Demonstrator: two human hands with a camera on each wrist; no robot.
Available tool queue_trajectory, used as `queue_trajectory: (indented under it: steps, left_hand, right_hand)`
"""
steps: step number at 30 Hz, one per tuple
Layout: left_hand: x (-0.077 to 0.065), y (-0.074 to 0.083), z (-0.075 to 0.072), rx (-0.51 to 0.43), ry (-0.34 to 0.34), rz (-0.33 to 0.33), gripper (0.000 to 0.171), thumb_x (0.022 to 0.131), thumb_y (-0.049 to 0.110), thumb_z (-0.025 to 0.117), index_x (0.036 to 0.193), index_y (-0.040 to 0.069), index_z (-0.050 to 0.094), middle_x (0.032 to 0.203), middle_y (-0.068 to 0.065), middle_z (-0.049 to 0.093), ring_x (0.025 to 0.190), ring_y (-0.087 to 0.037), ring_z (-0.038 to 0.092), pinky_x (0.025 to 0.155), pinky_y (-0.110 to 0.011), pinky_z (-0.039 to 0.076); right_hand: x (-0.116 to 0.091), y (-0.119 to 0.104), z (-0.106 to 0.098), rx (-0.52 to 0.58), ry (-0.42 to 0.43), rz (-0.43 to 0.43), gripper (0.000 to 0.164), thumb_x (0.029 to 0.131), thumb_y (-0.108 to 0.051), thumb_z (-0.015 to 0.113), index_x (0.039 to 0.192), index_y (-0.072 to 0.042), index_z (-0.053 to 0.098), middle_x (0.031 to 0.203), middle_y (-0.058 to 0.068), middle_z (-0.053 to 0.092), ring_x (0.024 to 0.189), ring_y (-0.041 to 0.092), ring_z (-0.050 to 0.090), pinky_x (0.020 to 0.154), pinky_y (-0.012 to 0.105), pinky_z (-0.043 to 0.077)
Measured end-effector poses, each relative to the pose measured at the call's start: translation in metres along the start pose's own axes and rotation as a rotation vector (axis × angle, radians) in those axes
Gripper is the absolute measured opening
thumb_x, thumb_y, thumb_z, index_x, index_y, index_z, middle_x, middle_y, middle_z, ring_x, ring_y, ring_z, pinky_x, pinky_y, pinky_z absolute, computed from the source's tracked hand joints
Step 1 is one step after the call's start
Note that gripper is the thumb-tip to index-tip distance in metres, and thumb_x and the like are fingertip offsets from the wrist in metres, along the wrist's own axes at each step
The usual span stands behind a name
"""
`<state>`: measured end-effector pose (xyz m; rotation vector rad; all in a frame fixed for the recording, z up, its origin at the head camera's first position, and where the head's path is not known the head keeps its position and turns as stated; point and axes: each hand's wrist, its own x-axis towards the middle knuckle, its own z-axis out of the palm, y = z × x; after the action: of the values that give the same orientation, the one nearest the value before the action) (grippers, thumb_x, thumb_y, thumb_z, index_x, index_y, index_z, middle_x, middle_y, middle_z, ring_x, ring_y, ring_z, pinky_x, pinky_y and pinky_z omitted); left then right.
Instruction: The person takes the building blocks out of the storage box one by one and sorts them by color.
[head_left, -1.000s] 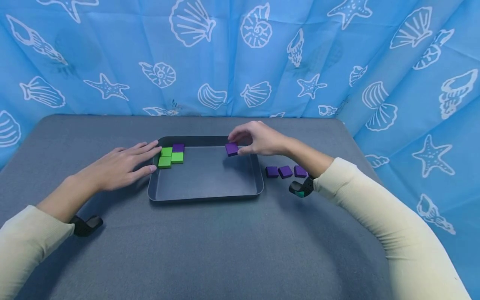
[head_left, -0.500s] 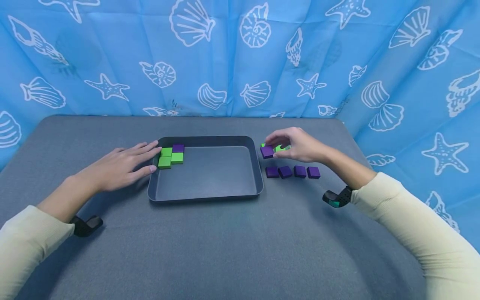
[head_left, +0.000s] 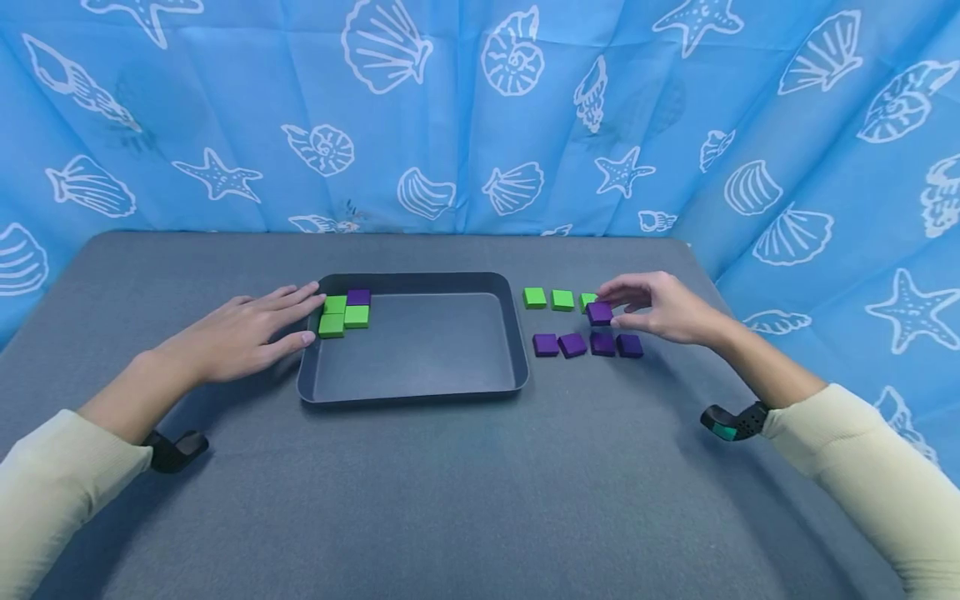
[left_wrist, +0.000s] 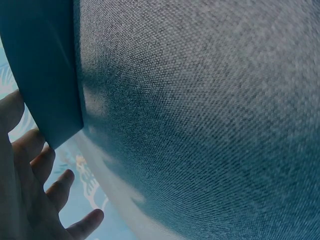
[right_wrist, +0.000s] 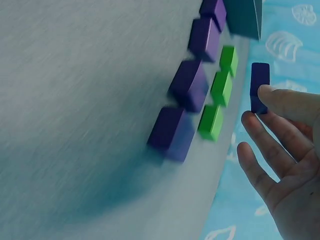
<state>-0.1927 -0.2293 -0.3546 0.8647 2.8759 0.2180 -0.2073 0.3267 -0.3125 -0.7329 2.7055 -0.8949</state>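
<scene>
Left hand (head_left: 251, 333) flat, right hand (head_left: 663, 308) pinching

The left arm (head_left: 60, 475) comes in from the lower left, its hand back-side up, fingers straight and slightly parted, thumb apart from them. The right arm (head_left: 862, 475) reaches in from the lower right and bends so that its hand points leftward. There the thumb opposes the fingers in a pinch, the outermost finger loosely extended; exactly which fingertips meet the grip is hard to tell.

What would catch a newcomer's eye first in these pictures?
Probably the blue curtain with its white seashell print, behind the gray table. Next, the dark tray, with three green blocks and one purple block near its far left corner. To its right, the right hand pinches another purple block above the table.
</scene>
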Motion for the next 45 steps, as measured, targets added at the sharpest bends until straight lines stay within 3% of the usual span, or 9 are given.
queue_trajectory:
  steps: [2, 7, 9, 14, 19, 26, 45]
  left_hand:
    - [0.000, 0.000, 0.000, 0.001, 0.001, -0.001, 0.066, 0.104, 0.049, 0.044, 0.158, 0.014, 0.029, 0.164, -0.011, 0.022, 0.148, -0.040, 0.024, 0.108, -0.070, 0.024]
    - [-0.001, 0.000, 0.001, 0.004, 0.009, -0.006, 0.066, 0.103, 0.049, 0.045, 0.158, 0.014, 0.030, 0.164, -0.011, 0.023, 0.148, -0.040, 0.024, 0.108, -0.070, 0.025]
    - [-0.001, 0.000, 0.001, 0.004, 0.011, -0.006, 0.066, 0.103, 0.049, 0.045, 0.158, 0.014, 0.030, 0.164, -0.011, 0.023, 0.147, -0.040, 0.024, 0.108, -0.070, 0.025]
    - [-0.001, 0.001, 0.002, 0.004, 0.009, 0.002, 0.066, 0.104, 0.049, 0.044, 0.158, 0.014, 0.029, 0.164, -0.012, 0.023, 0.147, -0.041, 0.025, 0.108, -0.070, 0.025]
    - [0.000, 0.002, 0.004, 0.001, 0.009, -0.003, 0.066, 0.104, 0.049, 0.044, 0.158, 0.014, 0.029, 0.164, -0.012, 0.022, 0.147, -0.041, 0.024, 0.108, -0.071, 0.024]
    - [-0.001, 0.003, 0.003, 0.000, 0.007, -0.001, 0.066, 0.104, 0.049, 0.043, 0.158, 0.014, 0.028, 0.164, -0.012, 0.022, 0.147, -0.042, 0.024, 0.108, -0.071, 0.023]
    - [-0.001, 0.002, 0.004, 0.006, 0.005, -0.005, 0.067, 0.104, 0.049, 0.043, 0.158, 0.014, 0.028, 0.164, -0.013, 0.023, 0.147, -0.042, 0.025, 0.107, -0.072, 0.023]
  right_hand:
    - [-0.008, 0.005, -0.003, -0.004, 0.018, 0.008, 0.040, 0.089, -0.001, 0.073, 0.127, 0.006, 0.061, 0.124, 0.020, 0.066, 0.112, 0.033, 0.065, 0.093, 0.047, 0.051]
    - [-0.026, 0.018, -0.008, -0.030, 0.060, 0.027, 0.041, 0.089, -0.001, 0.073, 0.128, 0.006, 0.061, 0.123, 0.021, 0.066, 0.110, 0.033, 0.065, 0.090, 0.030, 0.054]
    - [-0.033, 0.024, -0.009, -0.040, 0.080, 0.041, 0.041, 0.088, -0.001, 0.074, 0.127, 0.006, 0.061, 0.122, 0.021, 0.067, 0.109, 0.029, 0.066, 0.088, 0.022, 0.053]
    - [-0.051, 0.040, -0.009, -0.020, 0.115, 0.062, 0.042, 0.087, 0.000, 0.075, 0.126, 0.007, 0.062, 0.120, 0.023, 0.067, 0.104, 0.006, 0.065, 0.085, 0.015, 0.051]
    - [-0.065, 0.051, -0.008, 0.016, 0.120, 0.058, 0.041, 0.087, 0.002, 0.073, 0.126, 0.009, 0.061, 0.120, 0.027, 0.065, 0.102, -0.005, 0.061, 0.085, 0.014, 0.051]
    - [-0.074, 0.062, 0.000, 0.033, 0.114, 0.079, 0.041, 0.088, 0.001, 0.073, 0.126, 0.009, 0.061, 0.120, 0.027, 0.065, 0.102, -0.007, 0.061, 0.085, 0.014, 0.051]
    - [-0.072, 0.069, 0.007, 0.069, 0.127, 0.074, 0.043, 0.088, -0.002, 0.074, 0.127, 0.008, 0.060, 0.120, 0.027, 0.065, 0.104, -0.004, 0.062, 0.085, 0.014, 0.051]
